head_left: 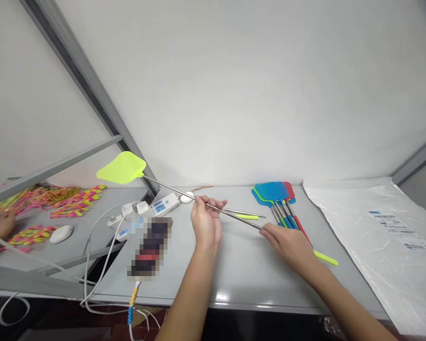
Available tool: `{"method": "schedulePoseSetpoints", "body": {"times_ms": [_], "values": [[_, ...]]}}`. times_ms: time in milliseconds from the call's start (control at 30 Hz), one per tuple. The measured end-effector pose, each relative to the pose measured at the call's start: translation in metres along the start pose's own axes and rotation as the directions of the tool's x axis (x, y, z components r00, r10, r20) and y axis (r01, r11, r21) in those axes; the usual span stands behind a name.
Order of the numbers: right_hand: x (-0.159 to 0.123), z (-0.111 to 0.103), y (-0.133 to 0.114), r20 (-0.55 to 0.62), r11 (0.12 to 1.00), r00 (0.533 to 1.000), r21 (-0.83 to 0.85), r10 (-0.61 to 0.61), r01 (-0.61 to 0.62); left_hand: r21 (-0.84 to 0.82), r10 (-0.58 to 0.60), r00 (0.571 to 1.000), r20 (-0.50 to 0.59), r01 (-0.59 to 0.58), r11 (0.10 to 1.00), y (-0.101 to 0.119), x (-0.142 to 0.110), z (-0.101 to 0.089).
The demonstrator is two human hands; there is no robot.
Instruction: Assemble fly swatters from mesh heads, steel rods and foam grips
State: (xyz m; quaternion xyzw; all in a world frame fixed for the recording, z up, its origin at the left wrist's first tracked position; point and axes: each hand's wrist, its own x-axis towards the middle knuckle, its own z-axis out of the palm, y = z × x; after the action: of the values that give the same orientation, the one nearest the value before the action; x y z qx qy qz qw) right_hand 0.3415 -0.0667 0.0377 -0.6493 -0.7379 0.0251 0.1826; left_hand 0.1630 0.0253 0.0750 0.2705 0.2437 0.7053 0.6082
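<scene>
A yellow-green fly swatter (122, 168) with a long metal shaft is held slantwise above the table, its perforated head up at the left. My left hand (206, 220), palm turned up, has thumb and fingers closed around the middle of the shaft. Farther down, my right hand (287, 244) grips the swatter near its handle; a yellow-green grip end shows beyond that hand. Behind my left hand lie a metal rod and a yellow-green handle (250, 217), partly hidden. Several blue, green and red fly swatters (271, 193) rest stacked just past my right hand.
On the right lies a white plastic mailing bag (362, 237) with a label. A blurred-out phone-like object (151, 248), power strips (166, 204) and white cables occupy the left. Beyond a metal frame bar, another person's hand (2, 227) is among colourful items (74, 201).
</scene>
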Motion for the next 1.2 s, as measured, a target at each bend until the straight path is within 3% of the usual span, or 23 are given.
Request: {"method": "schedulePoseSetpoints", "body": {"times_ms": [100,200,333,433,500,800,1033,1100,1200], "values": [[-0.009,0.000,0.012,0.020,1.000,1.000,-0.027,0.006,-0.006,0.015,-0.026,0.999,0.018,0.026,1.000,0.006,0.011,-0.003],[-0.013,0.001,0.018,0.015,0.997,1.000,-0.077,0.016,-0.015,0.000,-0.025,1.000,-0.008,0.025,1.000,-0.003,0.009,-0.002],[-0.006,0.005,0.017,-0.018,0.994,1.000,-0.106,0.008,-0.010,-0.032,-0.036,0.999,-0.031,0.035,0.999,-0.033,-0.013,0.009],[0.001,0.008,0.014,-0.047,0.994,0.999,-0.110,-0.013,0.008,-0.033,-0.147,0.988,0.049,0.149,0.988,-0.053,-0.033,0.018],[0.003,0.009,0.013,-0.057,0.995,0.998,-0.103,-0.016,0.010,-0.046,-0.152,0.987,0.059,0.155,0.987,-0.058,-0.039,0.021],[0.006,0.012,0.020,-0.051,0.989,0.998,-0.143,-0.028,0.021,-0.067,-0.082,0.996,0.037,0.084,0.994,-0.046,-0.013,0.016],[0.019,0.007,0.041,-0.064,0.983,0.998,-0.180,0.012,-0.023,-0.070,-0.035,0.999,0.003,0.035,0.997,-0.040,0.016,0.011],[0.019,0.006,0.044,-0.075,0.986,0.997,-0.165,0.017,-0.029,-0.081,-0.062,0.998,0.012,0.063,0.995,-0.042,0.017,0.012],[0.019,0.010,0.044,-0.111,0.985,0.994,-0.170,0.006,-0.025,-0.105,-0.195,0.979,0.066,0.201,0.974,-0.057,0.002,0.021]]}}
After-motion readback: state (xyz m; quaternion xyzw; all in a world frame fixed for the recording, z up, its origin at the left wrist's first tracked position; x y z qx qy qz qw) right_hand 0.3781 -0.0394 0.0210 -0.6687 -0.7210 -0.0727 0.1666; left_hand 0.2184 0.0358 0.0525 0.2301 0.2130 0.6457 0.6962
